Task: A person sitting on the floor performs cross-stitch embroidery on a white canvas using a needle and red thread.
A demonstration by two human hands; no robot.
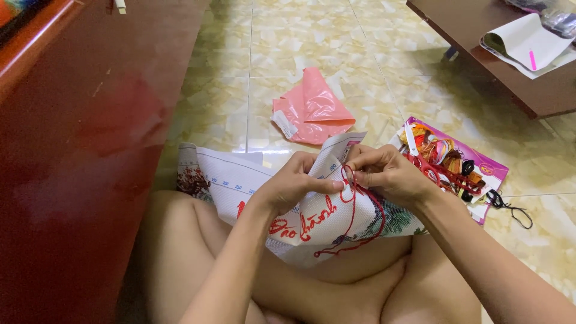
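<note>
The cross-stitch cloth (312, 210) lies over the person's crossed legs, just below the middle of the view. Its long axis runs from the lower left, near the left knee, up to the right, and its top edge is folded up toward the hands. On the white cloth there is red stitched writing, a green and dark stitched part at the right, and a dark red stitched part at the far left end.

The left hand (294, 183) is closed on the folded top edge of the cloth, with the thumb on top. The right hand (384, 171) has its fingertips pinched together on the red thread (354, 210), which makes a loop at the fingers and hangs down over the cloth. If there is a needle between the fingers, it is too small to see.

The person sits on a floor (312, 48) of pale yellow marbled tiles. A dark red wooden cabinet (78, 150) stands at the left. A low brown surface (480, 30) is at the top right, with an open white paper (522, 42) and a pink pen (532, 60) on it.

A crumpled pink plastic bag (312, 111) lies on the floor beyond the cloth. Just beside the right hand lies a purple card (480, 162) holding many skeins of coloured thread (444, 156).
</note>
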